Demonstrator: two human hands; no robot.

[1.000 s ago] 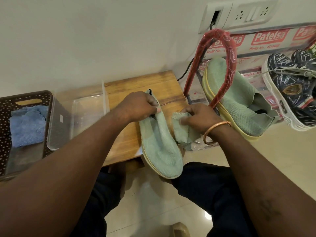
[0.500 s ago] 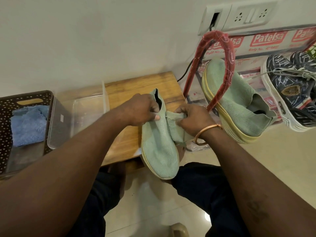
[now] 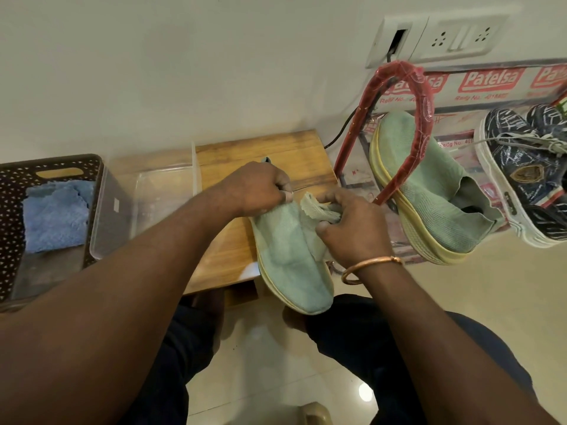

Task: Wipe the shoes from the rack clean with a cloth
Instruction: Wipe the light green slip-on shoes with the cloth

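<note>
We are viewing from the head camera, looking down at both hands working over the near right corner of a low wooden stand [image 3: 233,240]. The left hand [image 3: 257,190] is clenching the heel end of a pale green knit shoe [image 3: 291,256], fingers curled around its collar; the shoe is lying upper-side up with its toe pointing toward us and overhanging the stand's edge above the knees. The right hand [image 3: 349,231] is grasping a bunched cloth [image 3: 316,210] of nearly the same green, and is pressing it against the shoe's right side near the opening; where cloth ends and shoe begins is hard to tell at that spot. A copper-coloured bangle [image 3: 368,266] is sitting on the right wrist. To the right, the matching green shoe [image 3: 435,197] is resting tilted on the rack [image 3: 395,133], whose red plastic-wrapped loop is crossing in front of it; the shoe's yellow sole is facing us. Just beside it, further right, a pair of dark patterned sneakers [image 3: 527,179] is lying on the same rack, partly cut off by the frame edge. On the left part of the stand a clear plastic tub [image 3: 159,191] is standing, and touching its left side is a dark perforated basket [image 3: 18,185] holding a blue cloth [image 3: 55,216]. A wall socket plate [image 3: 435,38] is showing above the rack, with a black cable running down behind it
</note>
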